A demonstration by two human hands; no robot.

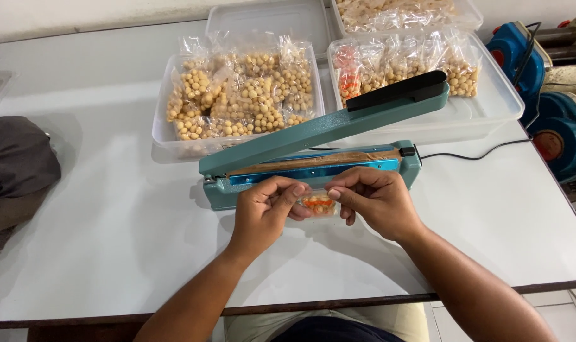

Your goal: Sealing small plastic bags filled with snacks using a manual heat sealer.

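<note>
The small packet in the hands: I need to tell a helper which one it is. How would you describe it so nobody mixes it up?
On the white table, find the teal heat sealer with its arm raised. Just in front of it, the left hand and right hand pinch a small clear packet. Unlike the bagged beige snacks in the tubs behind, it shows orange pieces.

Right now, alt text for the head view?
Both hands, left hand and right hand, pinch a small clear bag of orange snacks before an open teal heat sealer on a white table. Behind, trays hold bagged round snacks.
</note>
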